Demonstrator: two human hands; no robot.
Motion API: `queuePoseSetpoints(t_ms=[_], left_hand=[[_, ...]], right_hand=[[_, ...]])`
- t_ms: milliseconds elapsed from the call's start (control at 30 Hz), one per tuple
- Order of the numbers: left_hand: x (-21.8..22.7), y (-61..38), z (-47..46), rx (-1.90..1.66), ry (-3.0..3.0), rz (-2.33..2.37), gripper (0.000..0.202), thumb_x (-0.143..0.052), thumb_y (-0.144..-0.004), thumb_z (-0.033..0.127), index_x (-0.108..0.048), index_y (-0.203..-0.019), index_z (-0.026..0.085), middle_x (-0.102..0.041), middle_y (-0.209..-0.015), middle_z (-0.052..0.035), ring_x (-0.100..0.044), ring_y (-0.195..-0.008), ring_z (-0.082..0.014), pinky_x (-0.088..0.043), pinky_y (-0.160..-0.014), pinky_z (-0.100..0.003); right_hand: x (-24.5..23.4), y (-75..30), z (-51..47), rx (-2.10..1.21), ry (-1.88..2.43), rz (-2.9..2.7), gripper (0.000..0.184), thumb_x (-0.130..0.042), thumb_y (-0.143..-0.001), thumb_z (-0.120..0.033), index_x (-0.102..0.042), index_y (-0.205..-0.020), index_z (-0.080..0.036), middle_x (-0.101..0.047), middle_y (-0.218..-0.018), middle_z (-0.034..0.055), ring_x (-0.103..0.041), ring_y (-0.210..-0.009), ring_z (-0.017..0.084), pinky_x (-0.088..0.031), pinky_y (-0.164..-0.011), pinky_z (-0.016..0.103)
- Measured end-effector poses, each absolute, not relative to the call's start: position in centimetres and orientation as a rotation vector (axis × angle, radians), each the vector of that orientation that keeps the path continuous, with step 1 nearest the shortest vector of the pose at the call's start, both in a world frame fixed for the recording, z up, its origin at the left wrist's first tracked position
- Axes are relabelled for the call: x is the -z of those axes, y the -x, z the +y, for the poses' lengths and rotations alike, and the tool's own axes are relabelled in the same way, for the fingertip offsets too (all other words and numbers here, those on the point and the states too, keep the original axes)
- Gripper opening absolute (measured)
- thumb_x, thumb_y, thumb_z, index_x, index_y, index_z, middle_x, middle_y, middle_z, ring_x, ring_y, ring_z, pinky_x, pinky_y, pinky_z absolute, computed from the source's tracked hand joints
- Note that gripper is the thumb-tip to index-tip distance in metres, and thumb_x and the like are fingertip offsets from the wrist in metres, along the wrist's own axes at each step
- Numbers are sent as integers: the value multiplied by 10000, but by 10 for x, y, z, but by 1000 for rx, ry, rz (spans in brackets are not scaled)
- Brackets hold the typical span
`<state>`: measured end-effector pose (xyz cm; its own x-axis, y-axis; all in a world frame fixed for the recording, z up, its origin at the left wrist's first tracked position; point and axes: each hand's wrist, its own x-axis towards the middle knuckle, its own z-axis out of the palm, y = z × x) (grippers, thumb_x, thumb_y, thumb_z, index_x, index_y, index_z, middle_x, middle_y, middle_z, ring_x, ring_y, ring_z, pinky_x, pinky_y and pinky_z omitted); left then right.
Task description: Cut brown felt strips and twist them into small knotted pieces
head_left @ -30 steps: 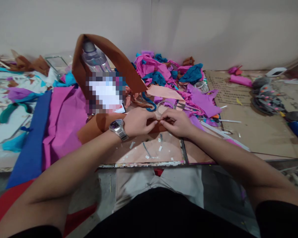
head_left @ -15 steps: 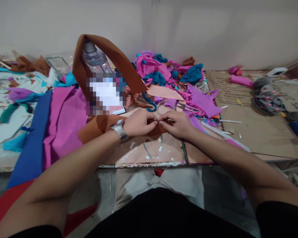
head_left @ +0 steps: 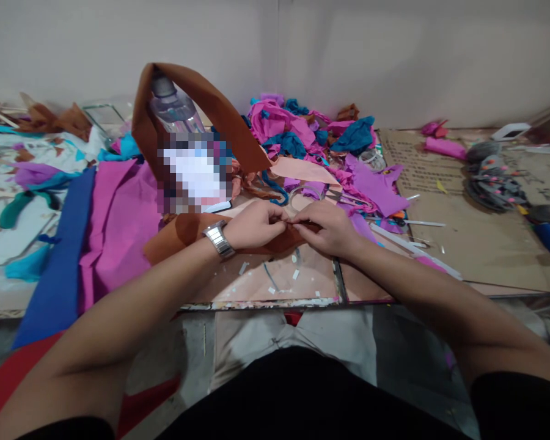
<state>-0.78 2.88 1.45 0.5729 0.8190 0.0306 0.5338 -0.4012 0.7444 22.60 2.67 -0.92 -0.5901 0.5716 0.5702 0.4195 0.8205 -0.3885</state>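
My left hand, with a metal watch at its wrist, is closed in a pinch on the edge of a brown crepe paper strip. Thumb to finger, my right hand pinches the same edge, its fingertips almost touching the left ones. The strip hangs below the fingers and runs left under my left wrist. Just beyond the hands lie a clear tape roll and scissors, partly covered by paper scraps. A wider brown band arches over a plastic bottle behind a blurred-out phone.
Crumpled pink, purple and teal paper is heaped against the wall. Pink sheets and a blue sheet hang over the table's front edge at left. Cardboard covers the right side, with a dark netted bundle and white sticks.
The fingertips have shifted slightly along the brown crepe paper edge, and more of the strip shows below them. Both hands remain pinched together in nearly the same place.
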Motion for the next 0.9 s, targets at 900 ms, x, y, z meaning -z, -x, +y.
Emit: queuePoseSetpoints(t_ms=[900], left_hand=[[-21,3,24,-588,-2079,1122,326,-580,-927,397,-760,-821,146,-605,-643,13,-492,-620,-121,-325,-602,-268]], right_hand=[[14,-225,27,-360,783,-2232,65,-659,-952,-252,-721,-969,-242,-768,-913,56,-700,-862,228,-529,-804,383]])
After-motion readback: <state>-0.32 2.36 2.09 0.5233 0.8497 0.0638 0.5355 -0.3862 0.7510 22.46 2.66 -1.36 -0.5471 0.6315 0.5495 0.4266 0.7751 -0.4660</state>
